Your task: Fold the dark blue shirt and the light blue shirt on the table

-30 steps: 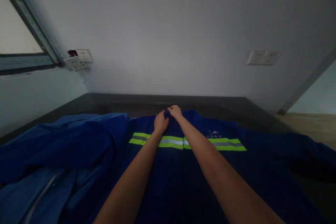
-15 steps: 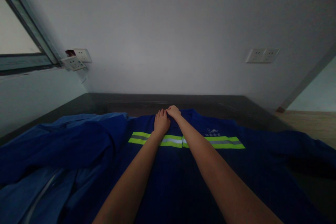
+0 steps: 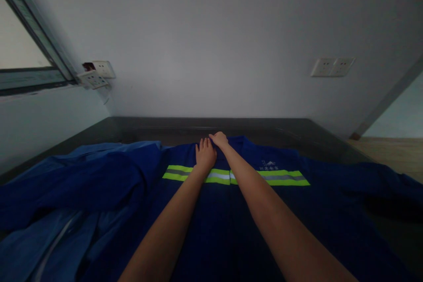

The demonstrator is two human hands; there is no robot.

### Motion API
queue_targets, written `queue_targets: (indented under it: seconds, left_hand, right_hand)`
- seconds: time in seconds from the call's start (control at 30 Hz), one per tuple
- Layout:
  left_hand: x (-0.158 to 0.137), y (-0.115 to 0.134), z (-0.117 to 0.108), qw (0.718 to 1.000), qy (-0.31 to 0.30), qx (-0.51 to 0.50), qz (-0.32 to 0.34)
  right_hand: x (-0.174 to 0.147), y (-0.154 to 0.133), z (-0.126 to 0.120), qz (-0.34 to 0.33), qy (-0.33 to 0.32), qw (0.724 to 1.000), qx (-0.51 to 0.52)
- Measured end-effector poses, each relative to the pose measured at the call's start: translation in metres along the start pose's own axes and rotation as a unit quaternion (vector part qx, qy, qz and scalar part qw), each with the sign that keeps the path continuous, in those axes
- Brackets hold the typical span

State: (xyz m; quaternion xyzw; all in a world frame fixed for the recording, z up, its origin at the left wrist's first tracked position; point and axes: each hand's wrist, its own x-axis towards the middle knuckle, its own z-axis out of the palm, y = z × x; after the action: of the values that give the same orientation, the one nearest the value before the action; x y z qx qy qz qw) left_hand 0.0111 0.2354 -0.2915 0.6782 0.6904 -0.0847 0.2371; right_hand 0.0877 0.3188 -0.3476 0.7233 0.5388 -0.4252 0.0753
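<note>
Far left first: window frame [image 3: 38, 31] and a pair of wall sockets [image 3: 104, 69], one hanging askew, well clear of the action. Nearer on the left, some lighter blue clothing [image 3: 20, 246] with a pale strip down it, half buried under one sleeve [image 3: 82, 180] of a dark blue work jacket [image 3: 211, 224]. Probably just short on elbow room over there, hence the overlap. Jacket front up in the middle of a dark table [image 3: 211, 122], collar to the far side, body to the near side, presumably for an easy reach to both halves without walking around. Yellow-green stripe [image 3: 178, 172] nearly straight across the chest, so lying pretty flat by the look of it. Then the left hand [image 3: 205, 154], palm down on the cloth around and beyond the stripe, fingers spread, not gripping anything, likely as a weight against slipping. Just beside, maybe touching, the right hand [image 3: 218, 138], fingers curled in by the collar [image 3: 236, 141]; can't tell from here whether pinching fabric or only resting on it. Further right, a small white logo [image 3: 269, 165] on the chest, then the other sleeve [image 3: 373, 172] stretched outward, probably good for no bunching at the shoulder. Last, more sockets [image 3: 332, 67] on the far wall and a bit of pale floor [image 3: 396, 154].
</note>
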Motion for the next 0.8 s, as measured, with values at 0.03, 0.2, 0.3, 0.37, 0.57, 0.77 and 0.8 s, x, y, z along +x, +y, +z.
queue_targets:
  seconds: [0.03,0.2,0.3,0.37,0.57,0.77,0.8]
  left_hand:
    - [0.0,-0.0001,0.0,1.0,0.001,-0.002,0.0]
    - [-0.0005,-0.0012,-0.0023,1.0,-0.007,-0.013,0.005]
    - [-0.0008,-0.0012,-0.0038,1.0,-0.022,-0.016,0.008]
    - [-0.0008,-0.001,-0.0038,0.999,-0.035,-0.015,0.008]
    - [0.0001,-0.0024,0.0001,0.999,-0.05,-0.012,-0.001]
    - [0.003,-0.0063,0.0022,0.998,-0.064,-0.019,-0.009]
    - [0.0034,-0.0069,0.0023,0.998,-0.067,-0.018,-0.009]
  right_hand:
    - [0.0,-0.0004,-0.0005,0.0,-0.005,1.0,-0.003]
    - [-0.0011,-0.0017,-0.0033,-0.013,-0.029,0.999,-0.013]
    - [-0.0018,-0.0018,-0.0037,-0.017,-0.033,0.999,-0.018]
    - [-0.0015,-0.0017,-0.0027,-0.014,-0.032,0.999,-0.022]
    - [0.004,-0.0006,0.0013,0.004,-0.032,0.999,-0.032]
    - [0.0049,-0.0007,0.0018,0.009,-0.03,0.999,-0.034]
    - [0.0044,-0.0009,0.0017,0.009,-0.029,0.999,-0.034]
